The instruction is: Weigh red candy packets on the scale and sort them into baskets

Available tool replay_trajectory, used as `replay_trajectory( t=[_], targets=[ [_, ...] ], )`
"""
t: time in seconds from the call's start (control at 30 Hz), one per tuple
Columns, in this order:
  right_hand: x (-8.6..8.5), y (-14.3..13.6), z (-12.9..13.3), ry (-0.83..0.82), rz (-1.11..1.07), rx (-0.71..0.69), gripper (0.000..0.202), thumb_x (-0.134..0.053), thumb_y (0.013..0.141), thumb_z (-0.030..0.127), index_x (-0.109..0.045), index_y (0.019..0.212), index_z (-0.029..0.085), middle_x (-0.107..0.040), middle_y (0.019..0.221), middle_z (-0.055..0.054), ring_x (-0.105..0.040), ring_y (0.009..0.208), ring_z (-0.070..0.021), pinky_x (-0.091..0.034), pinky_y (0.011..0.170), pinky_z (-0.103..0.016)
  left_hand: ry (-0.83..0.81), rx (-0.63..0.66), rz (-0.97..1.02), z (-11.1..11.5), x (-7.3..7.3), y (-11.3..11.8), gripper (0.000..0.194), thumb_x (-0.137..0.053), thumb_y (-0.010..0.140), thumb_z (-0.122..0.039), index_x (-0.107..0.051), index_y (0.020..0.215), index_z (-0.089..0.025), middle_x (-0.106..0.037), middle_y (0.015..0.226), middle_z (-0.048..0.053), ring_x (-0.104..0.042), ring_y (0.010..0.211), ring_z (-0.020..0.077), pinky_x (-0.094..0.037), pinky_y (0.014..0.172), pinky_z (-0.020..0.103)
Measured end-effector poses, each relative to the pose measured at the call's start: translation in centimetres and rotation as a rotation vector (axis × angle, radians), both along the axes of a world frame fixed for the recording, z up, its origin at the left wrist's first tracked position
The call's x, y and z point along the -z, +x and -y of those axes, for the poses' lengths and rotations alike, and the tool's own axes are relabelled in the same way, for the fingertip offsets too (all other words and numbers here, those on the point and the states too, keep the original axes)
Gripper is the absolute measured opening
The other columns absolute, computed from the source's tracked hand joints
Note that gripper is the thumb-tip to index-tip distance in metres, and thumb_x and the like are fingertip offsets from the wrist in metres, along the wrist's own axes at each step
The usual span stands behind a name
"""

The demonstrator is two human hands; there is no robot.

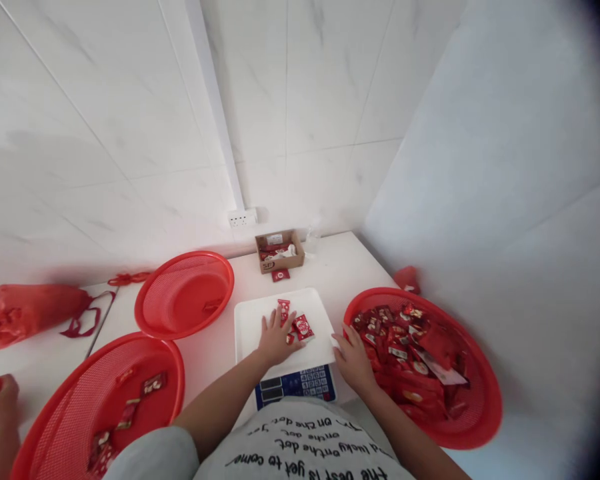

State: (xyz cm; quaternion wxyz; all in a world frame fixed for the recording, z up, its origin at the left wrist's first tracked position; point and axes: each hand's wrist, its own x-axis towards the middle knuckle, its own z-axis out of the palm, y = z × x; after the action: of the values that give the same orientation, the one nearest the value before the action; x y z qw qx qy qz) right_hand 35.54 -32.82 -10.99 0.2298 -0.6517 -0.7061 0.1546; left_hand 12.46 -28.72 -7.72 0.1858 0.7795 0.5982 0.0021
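On the white tray (245, 327), red packets (305, 327) lie under and beside the left hand (276, 341), its grip spread wide; whether the right hand (354, 360), at the tray's right edge, holds anything, I cannot tell. Light, flat fingers would probably shift packets best, without pressing hard on the scale (320, 385). Counted: three red baskets (183, 293), one tray, one scale, one cardboard box (283, 264), at least three packets on the tray.
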Motion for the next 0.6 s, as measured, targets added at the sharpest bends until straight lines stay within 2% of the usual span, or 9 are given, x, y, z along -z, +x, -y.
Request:
replay_trajectory(
  t=[0.07,0.13,0.3,0.43,0.6],
  targets=[
    [-0.1,0.0,0.0,-0.005,0.003,0.000,0.037,-0.041,0.079,0.021,-0.063,0.109,0.016,-0.040,0.137,-0.010,-0.028,0.132,-0.0259,-0.027,0.108,-0.044,0.074,0.044,-0.023,-0.1,0.1,0.3,0.078,-0.049,0.074,-0.067,-0.028,0.140,-0.030,-0.014,0.152,0.012,-0.018,0.135,0.0362,-0.014,0.106,0.057],
    [-0.2,0.0,0.0,-0.011,0.012,-0.003,0.037,-0.041,0.080,0.021,-0.063,0.109,0.015,-0.040,0.138,-0.011,-0.028,0.132,-0.0261,-0.027,0.108,-0.043,0.125,0.078,-0.032,-0.3,-0.2,0.0,0.065,-0.048,0.078,-0.061,-0.039,0.134,-0.028,-0.023,0.148,0.013,-0.030,0.129,0.0344,-0.024,0.104,0.052],
    [-0.3,-0.1,0.0,-0.022,0.004,0.002,0.037,-0.041,0.079,0.020,-0.063,0.109,0.016,-0.039,0.139,-0.010,-0.028,0.132,-0.0257,-0.026,0.108,-0.044,-0.015,0.017,0.004,-0.9,-1.0,-0.4,0.042,-0.054,0.080,-0.048,-0.051,0.117,-0.027,-0.037,0.136,0.009,-0.052,0.107,0.0277,-0.044,0.085,0.040],
    [-0.1,0.0,0.0,-0.014,-0.008,0.001,0.037,-0.041,0.079,0.020,-0.063,0.108,0.017,-0.040,0.138,-0.008,-0.028,0.132,-0.0252,-0.026,0.108,-0.043,-0.050,-0.047,0.049,-1.0,-1.4,-0.2,0.035,-0.054,0.082,-0.039,-0.051,0.113,-0.025,-0.041,0.130,0.007,-0.059,0.093,0.0203,-0.048,0.073,0.031],
    [0.1,0.1,0.0,-0.014,0.011,-0.010,0.038,-0.039,0.079,0.020,-0.063,0.109,0.015,-0.040,0.138,-0.011,-0.028,0.132,-0.0266,-0.027,0.107,-0.045,0.003,-0.127,0.152,-0.5,-2.0,-0.8,0.035,-0.054,0.082,-0.035,-0.049,0.116,-0.026,-0.055,0.110,0.002,-0.060,0.091,0.0154,-0.046,0.076,0.025]
  ],
)
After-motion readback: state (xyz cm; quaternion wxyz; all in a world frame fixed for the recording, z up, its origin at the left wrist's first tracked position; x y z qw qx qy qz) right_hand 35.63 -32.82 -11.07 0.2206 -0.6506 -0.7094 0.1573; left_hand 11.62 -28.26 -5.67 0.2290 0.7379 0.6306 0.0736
